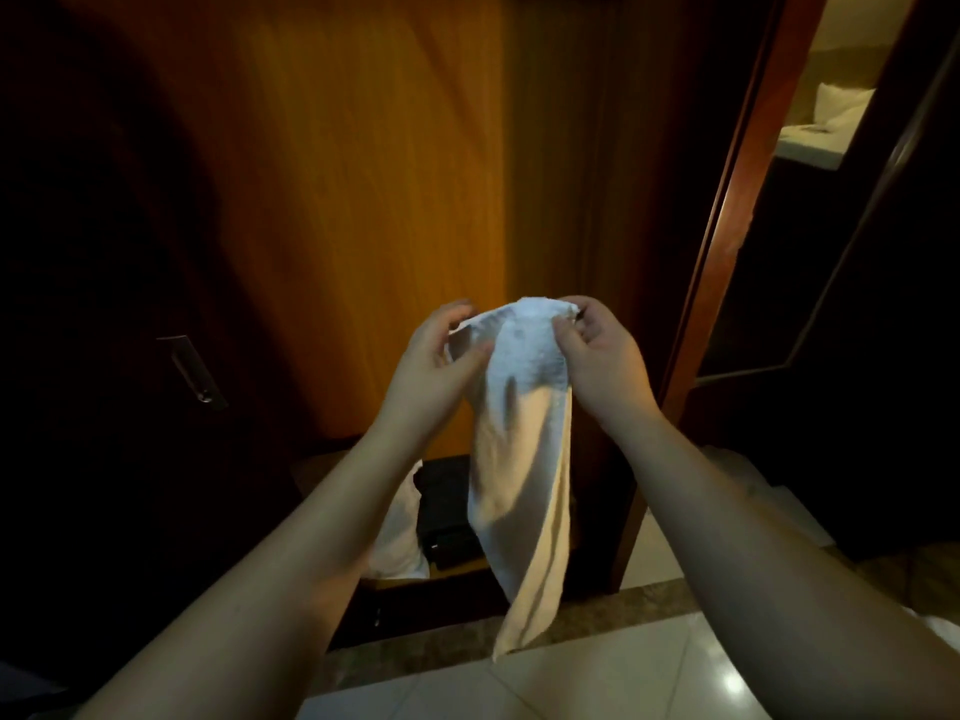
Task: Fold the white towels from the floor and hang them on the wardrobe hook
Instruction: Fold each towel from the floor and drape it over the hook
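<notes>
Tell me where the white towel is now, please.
In the head view, the towel hangs at centre, held at its top between the left hand and right hand, before the wooden door.

We see a plain white towel, an orange-brown wood-grained wardrobe panel, a black box low inside, and glossy pale cream floor tiles.

You will find no text, label, brand, number or sign that can be read here. The white terry towel that you hold shows no tag or print, and the orange-brown wooden wardrobe panel behind it shows only plain grain. The rest is too dark to read.
</notes>
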